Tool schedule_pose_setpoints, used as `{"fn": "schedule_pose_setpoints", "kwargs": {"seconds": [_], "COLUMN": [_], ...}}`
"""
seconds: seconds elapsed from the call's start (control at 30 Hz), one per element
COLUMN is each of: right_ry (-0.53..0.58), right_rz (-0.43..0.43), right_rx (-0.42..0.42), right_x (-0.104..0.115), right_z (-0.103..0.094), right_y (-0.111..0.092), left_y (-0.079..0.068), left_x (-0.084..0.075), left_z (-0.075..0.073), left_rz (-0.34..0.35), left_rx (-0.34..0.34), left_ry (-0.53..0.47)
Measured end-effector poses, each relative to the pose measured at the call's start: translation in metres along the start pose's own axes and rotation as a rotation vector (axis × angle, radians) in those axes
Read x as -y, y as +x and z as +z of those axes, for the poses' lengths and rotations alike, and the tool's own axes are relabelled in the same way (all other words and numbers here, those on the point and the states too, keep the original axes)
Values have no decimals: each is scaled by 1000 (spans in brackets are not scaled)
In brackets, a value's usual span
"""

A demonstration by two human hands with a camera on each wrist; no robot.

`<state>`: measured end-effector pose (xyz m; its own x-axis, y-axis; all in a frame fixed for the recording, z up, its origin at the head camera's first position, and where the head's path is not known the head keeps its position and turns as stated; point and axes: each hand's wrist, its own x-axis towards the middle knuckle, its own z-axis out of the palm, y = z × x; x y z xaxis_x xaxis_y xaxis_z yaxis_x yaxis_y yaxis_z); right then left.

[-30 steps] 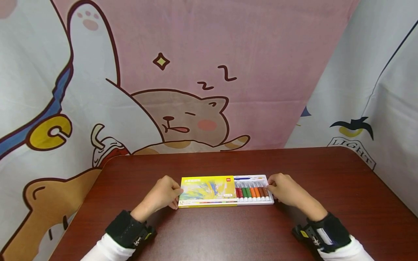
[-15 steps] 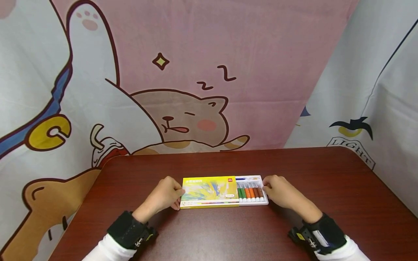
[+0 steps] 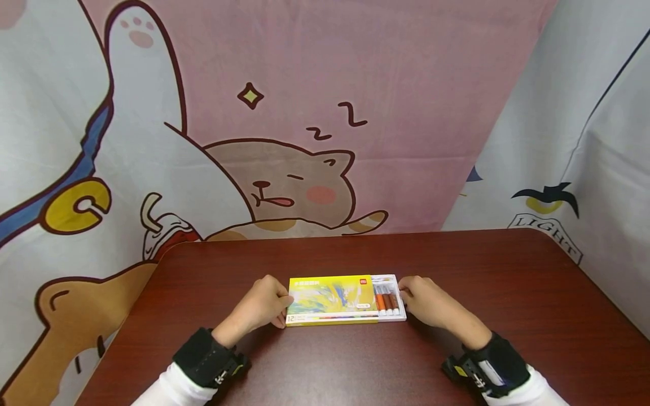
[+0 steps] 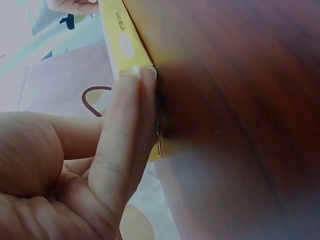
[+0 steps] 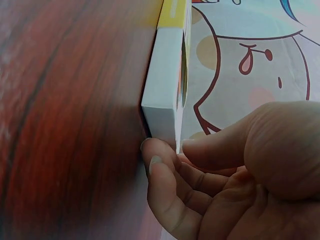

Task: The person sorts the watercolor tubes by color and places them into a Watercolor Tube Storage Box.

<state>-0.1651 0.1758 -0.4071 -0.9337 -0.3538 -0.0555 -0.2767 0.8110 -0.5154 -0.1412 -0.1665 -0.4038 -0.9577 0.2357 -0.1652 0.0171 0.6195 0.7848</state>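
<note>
A flat yellow paint box sleeve (image 3: 330,299) lies on the table in the head view, with a white tray (image 3: 400,317) sticking out of its right end. Several orange and brown paint tubes (image 3: 387,301) show in the tray; the sleeve hides the rest. My left hand (image 3: 264,303) grips the sleeve's left end, thumb on the top and fingers at the end and side. At the tray's right end, my right hand (image 3: 429,301) pinches the end wall between thumb and fingers. The right wrist view shows the white tray side (image 5: 162,75) running into the yellow sleeve.
The brown wooden table (image 3: 335,366) extends around the box on all sides. Behind it hangs a cartoon-printed cloth (image 3: 406,113). Each wrist wears a black band with a camera, the left band (image 3: 205,356) and the right band (image 3: 495,363).
The right hand has moved left, and the tray has slid further into the sleeve, covering the red and green tubes. The sleeve and left hand have shifted slightly right.
</note>
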Motion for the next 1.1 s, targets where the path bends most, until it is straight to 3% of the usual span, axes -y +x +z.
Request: {"fn": "schedule_pose_setpoints", "kwargs": {"seconds": [0.3, 0.6, 0.83, 1.1], "right_ry": [17, 79, 88, 157], "right_rz": [-49, -28, -124, -139], "right_rx": [-10, 52, 90, 105], "right_x": [6, 11, 11, 7], "right_z": [5, 10, 11, 9], "right_y": [2, 3, 3, 2], "left_y": [3, 4, 5, 8], "left_x": [-4, -12, -20, -21], "left_z": [6, 13, 20, 23], "left_rz": [4, 20, 24, 15], "left_rx": [18, 25, 14, 11], "left_ry": [-12, -16, 6, 10]}}
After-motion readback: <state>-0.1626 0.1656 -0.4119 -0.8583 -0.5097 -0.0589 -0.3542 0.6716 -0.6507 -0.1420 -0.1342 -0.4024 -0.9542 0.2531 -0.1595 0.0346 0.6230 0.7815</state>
